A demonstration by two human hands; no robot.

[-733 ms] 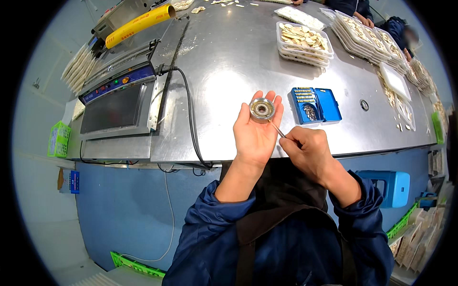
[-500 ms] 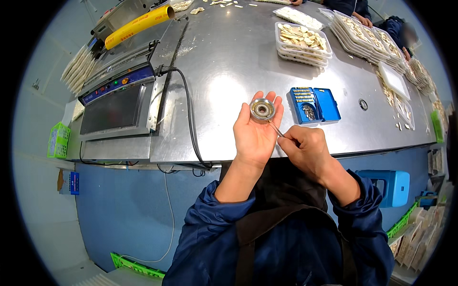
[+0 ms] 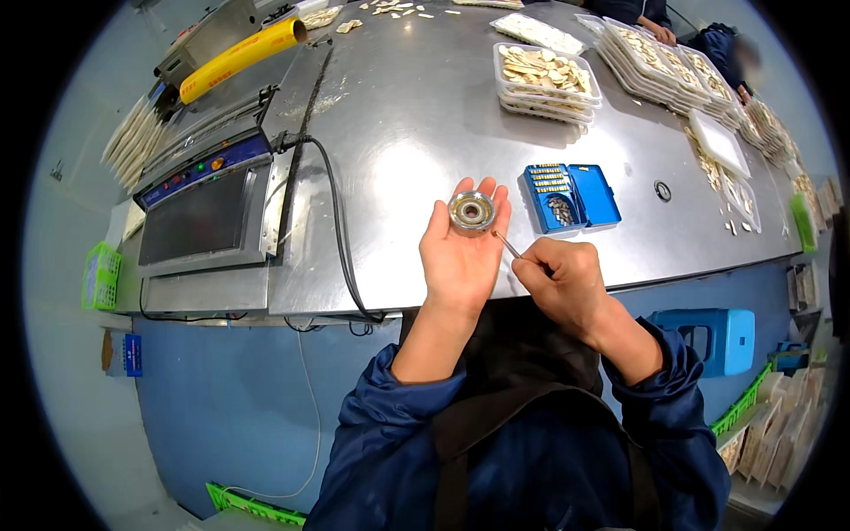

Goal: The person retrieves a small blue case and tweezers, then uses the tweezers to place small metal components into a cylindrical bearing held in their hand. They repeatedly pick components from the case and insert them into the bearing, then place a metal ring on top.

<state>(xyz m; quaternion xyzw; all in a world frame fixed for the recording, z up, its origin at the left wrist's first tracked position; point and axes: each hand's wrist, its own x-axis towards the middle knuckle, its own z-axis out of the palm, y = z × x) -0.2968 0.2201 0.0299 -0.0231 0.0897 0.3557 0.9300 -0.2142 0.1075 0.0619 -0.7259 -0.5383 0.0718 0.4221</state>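
Observation:
My left hand [image 3: 464, 258] lies palm up, fingers stretched out, carrying a round silver metal bearing [image 3: 471, 211] on the base of its fingers. Rings and a central hole show on its face. My right hand [image 3: 561, 273] is closed around a thin metal tool [image 3: 507, 245]. The tool's tip points at the bearing's lower right edge, apart from it. Most of the handle is hidden in the fist. Just beyond the right hand, an open blue box [image 3: 557, 215] holds rows of small brass-coloured pieces and a round compartment of small grey pieces. Right of it sits a dark ring [image 3: 662, 190].
A stack of clear trays [image 3: 547, 80] with pale slices stands farther back; more stacked trays [image 3: 660, 71] are at the right, near other people's arms. A sealing machine [image 3: 199, 212] with a black cable [image 3: 341, 221] occupies the left. A blue stool [image 3: 729, 343] stands below the table edge.
The tool's tip has drawn away from the bearing, leaving a gap. My left hand with the bearing is slightly lower in view, and the surroundings have shifted left.

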